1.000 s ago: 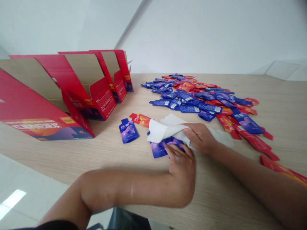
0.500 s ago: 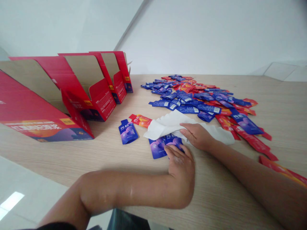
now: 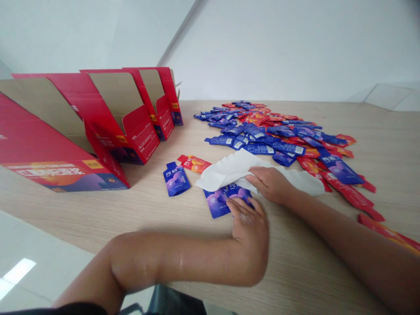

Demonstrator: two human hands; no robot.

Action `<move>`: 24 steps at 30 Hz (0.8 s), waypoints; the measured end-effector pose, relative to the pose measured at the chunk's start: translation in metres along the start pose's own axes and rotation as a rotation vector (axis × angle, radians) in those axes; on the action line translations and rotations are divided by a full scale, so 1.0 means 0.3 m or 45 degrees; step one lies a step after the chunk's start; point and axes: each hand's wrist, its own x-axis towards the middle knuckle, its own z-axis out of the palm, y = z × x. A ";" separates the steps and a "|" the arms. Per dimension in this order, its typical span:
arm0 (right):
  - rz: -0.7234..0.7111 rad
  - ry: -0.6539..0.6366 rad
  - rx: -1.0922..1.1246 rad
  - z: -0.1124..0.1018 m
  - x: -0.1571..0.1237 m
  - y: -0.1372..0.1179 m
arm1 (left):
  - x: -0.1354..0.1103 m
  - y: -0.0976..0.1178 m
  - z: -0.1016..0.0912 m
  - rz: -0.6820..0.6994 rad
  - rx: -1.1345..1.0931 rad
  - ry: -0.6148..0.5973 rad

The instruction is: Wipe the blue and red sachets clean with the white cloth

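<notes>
My left hand (image 3: 250, 218) lies over a pair of blue pouches (image 3: 217, 204) with purple fruit print, its fingers flat on the one at the right. Pinched under the fingers of my right hand (image 3: 271, 183) is a white cloth (image 3: 226, 168). The cloth covers the upper ends of those two pouches and spreads to the right beneath my right forearm. Just left of the cloth are a single blue pouch (image 3: 176, 180) and a red pouch (image 3: 194, 163), whose right end touches or slips under the cloth; I cannot tell which.
Behind the cloth spreads a loose pile of blue and red pouches (image 3: 257, 134), trailing toward the right edge. Several red cartons with raised flaps stand at the left, the nearest carton (image 3: 42, 148) being the largest in view. A wooden tabletop (image 3: 157, 214) carries everything, against a white wall.
Both hands, the cloth and the pouches keep almost the same places. The whole view has shifted very slightly.
</notes>
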 end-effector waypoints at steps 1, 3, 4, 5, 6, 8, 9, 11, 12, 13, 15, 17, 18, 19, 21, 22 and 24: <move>0.011 0.009 0.018 -0.002 -0.002 0.008 | -0.001 0.001 0.003 0.006 -0.001 -0.002; 0.003 0.061 0.070 -0.008 -0.011 0.006 | -0.002 0.001 0.005 0.008 -0.019 0.001; -0.011 0.101 0.095 -0.011 -0.016 -0.004 | -0.001 0.000 0.005 0.004 -0.034 0.004; -0.027 0.142 0.118 -0.014 -0.021 -0.020 | 0.000 -0.001 0.003 -0.002 -0.049 0.006; -0.048 0.172 0.139 -0.017 -0.025 -0.039 | 0.002 -0.003 0.001 -0.006 -0.058 0.006; -0.111 0.144 0.169 -0.020 -0.028 -0.078 | 0.006 -0.006 -0.005 -0.011 -0.047 -0.004; -0.148 0.092 0.168 -0.021 -0.027 -0.095 | 0.008 -0.007 -0.007 -0.005 -0.032 -0.012; -0.196 -0.018 0.139 -0.017 -0.020 -0.111 | 0.011 -0.008 -0.009 -0.006 0.008 -0.029; -0.197 -0.047 0.116 -0.014 -0.016 -0.110 | 0.011 -0.007 -0.009 -0.009 0.023 -0.030; -0.181 -0.050 0.093 -0.010 -0.012 -0.101 | 0.010 -0.007 -0.009 -0.011 0.033 -0.025; -0.121 -0.020 0.049 -0.001 -0.006 -0.070 | 0.007 -0.005 -0.006 -0.005 0.047 -0.011; -0.057 0.014 0.003 0.005 -0.004 -0.031 | 0.003 -0.003 -0.003 0.013 0.063 -0.015; -0.034 0.029 -0.010 0.005 -0.005 -0.015 | 0.002 -0.002 -0.001 0.015 0.074 -0.023; -0.024 0.050 -0.012 0.003 -0.008 -0.003 | 0.001 -0.001 0.001 0.014 0.083 -0.029; -0.028 0.117 0.024 -0.007 -0.016 -0.001 | 0.000 0.001 0.005 0.011 0.089 -0.026; -0.038 0.159 0.062 -0.013 -0.020 -0.011 | 0.001 0.001 0.006 0.010 0.087 -0.020; -0.073 0.203 0.156 -0.023 -0.028 -0.045 | 0.003 0.000 0.005 0.008 0.077 -0.006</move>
